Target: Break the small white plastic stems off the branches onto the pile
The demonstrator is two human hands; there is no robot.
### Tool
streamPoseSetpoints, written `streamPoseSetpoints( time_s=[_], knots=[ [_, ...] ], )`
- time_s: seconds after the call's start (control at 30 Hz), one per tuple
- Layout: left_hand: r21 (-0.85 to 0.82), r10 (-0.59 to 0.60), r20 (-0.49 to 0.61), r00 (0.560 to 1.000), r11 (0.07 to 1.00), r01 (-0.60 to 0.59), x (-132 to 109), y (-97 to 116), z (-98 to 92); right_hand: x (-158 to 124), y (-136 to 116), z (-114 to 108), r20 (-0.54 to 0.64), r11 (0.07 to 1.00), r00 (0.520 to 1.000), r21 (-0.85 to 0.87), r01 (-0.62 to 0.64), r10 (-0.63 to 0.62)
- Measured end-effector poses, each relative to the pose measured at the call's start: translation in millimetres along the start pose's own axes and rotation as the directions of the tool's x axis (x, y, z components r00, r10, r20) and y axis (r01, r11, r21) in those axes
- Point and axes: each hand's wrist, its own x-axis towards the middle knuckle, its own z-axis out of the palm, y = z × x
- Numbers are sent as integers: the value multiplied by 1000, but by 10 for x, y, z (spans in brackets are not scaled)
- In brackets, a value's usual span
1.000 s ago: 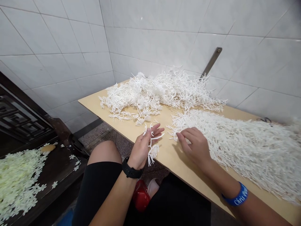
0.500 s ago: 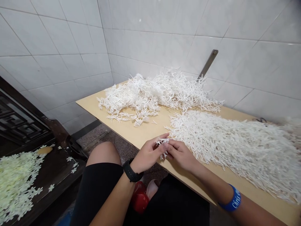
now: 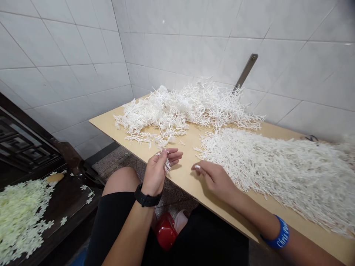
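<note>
One thin white plastic sprig (image 3: pixel 167 166) is hanging downward from my pinching left hand (image 3: pixel 156 173), with my half-open right hand (image 3: pixel 214 180) just beside it.

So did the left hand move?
Yes, the left hand moved left, back over the table's near edge.

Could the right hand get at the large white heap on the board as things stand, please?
Probably yes: the right hand is just beside the large white heap, with only bare board between.
</note>
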Motion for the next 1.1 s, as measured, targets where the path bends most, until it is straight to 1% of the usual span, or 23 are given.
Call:
streamPoseSetpoints(
  time_s=[0.03, 0.1, 0.17, 0.2, 0.27, 0.3, 0.33, 0.37, 0.43, 0.47, 0.53, 0.57, 0.6, 0.67, 0.7, 0.73, 0.77, 0.83, 0.9, 0.93, 1.0, 1.07, 1.1],
  knots=[
    [-30, -25, 32, 999, 999, 26, -12, 9, 19, 21, 55, -30, -51, 988, 999, -154, -2, -6],
    [-60, -66, 80, 995, 996, 71, -45, -9, 71, 53, 141, -82, -131, 909, 991, -413, -47, -8],
    [-61, -75, 104, 992, 995, 81, -70, -62, 115, 67, 165, -119, -222, 836, 975, -537, -109, -16],
    [-58, -69, 117, 991, 995, 76, -78, -94, 129, 68, 148, -130, -273, 834, 962, -538, -125, -32],
    [-28, -51, 154, 987, 998, 56, -90, -148, 145, 71, 72, -136, -329, 906, 944, -410, -102, -42],
    [2, -44, 179, 983, 999, 44, -97, -165, 152, 74, 22, -130, -311, 954, 950, -289, -78, -17],
    [42, -40, 206, 978, 999, 32, -106, -176, 161, 79, -29, -121, -256, 988, 966, -144, -60, 21],
    [91, -39, 233, 972, 996, 18, -120, -180, 174, 85, -75, -107, -169, 998, 984, 4, -60, 60],
    [193, -45, 281, 959, 981, -11, -152, -180, 210, 95, -141, -69, 21, 971, 994, 213, -109, 107],
    [235, -53, 300, 953, 972, -20, -167, -180, 229, 94, -161, -47, 80, 956, 991, 262, -129, 111],
    [298, -75, 319, 945, 954, -25, -176, -187, 248, 73, -186, -3, 123, 949, 988, 290, -127, 95],
    [301, -68, 283, 957, 953, -21, -164, -192, 241, 53, -197, 17, 126, 952, 990, 290, -101, 67],
    [284, -47, 214, 976, 959, -16, -140, -194, 218, 28, -210, 34, 133, 955, 991, 291, -60, 21],
    [211, 33, -4, 999, 977, -31, -67, -177, 132, -19, -237, 56, 162, 953, 985, 303, 15, -67],
    [182, 67, -94, 993, 982, -49, -26, -153, 78, -34, -248, 58, 177, 950, 981, 313, 24, -82],
    [168, 97, -148, 984, 983, -71, 9, -121, 25, -39, -252, 55, 185, 945, 980, 326, 6, -70],
    [160, 114, -168, 979, 983, -88, 34, -83, -20, -34, -247, 46, 187, 940, 982, 339, -30, -36],
    [125, 94, -115, 989, 989, -80, 48, -10, -62, 1, -202, 16, 176, 932, 983, 347, -103, 44],
    [57, 19, -15, 1000, 998, -18, 21, 30, -42, 44, -115, -18, 133, 950, 988, 288, -119, 83],
    [23, -23, 27, 999, 999, 22, 3, 32, -18, 60, -64, -32, 90, 970, 991, 217, -112, 95],
    [-23, -77, 73, 994, 997, 79, -28, 4, 36, 73, 31, -50, -33, 994, 994, -20, -108, 108],
    [-37, -84, 88, 993, 995, 87, -40, -49, 74, 66, 84, -55, -159, 944, 982, -296, -144, 100],
    [-34, -76, 97, 992, 996, 80, -41, -77, 84, 60, 85, -53, -207, 907, 975, -389, -162, 85]
  ],
)
